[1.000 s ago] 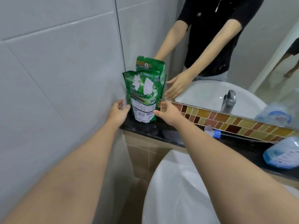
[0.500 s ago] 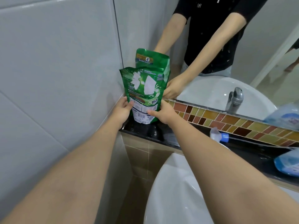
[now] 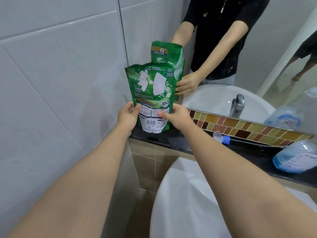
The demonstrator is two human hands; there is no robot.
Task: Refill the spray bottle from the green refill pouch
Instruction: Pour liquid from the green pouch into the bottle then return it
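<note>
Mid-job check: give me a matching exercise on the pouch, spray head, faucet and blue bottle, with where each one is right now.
Things:
1. green pouch
2. spray head
3. faucet
4. blue bottle

Places:
A. seen in the mirror
B. lying on the dark ledge, mid-way along
C. held in left hand and right hand
D. far right of the ledge

Pairs: 1-C, 2-B, 3-A, 4-D

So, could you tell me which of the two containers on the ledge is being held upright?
The green pouch, gripped at its lower half by the left hand and right hand. The blue bottle lies tipped over, untouched, at the far right.
</note>
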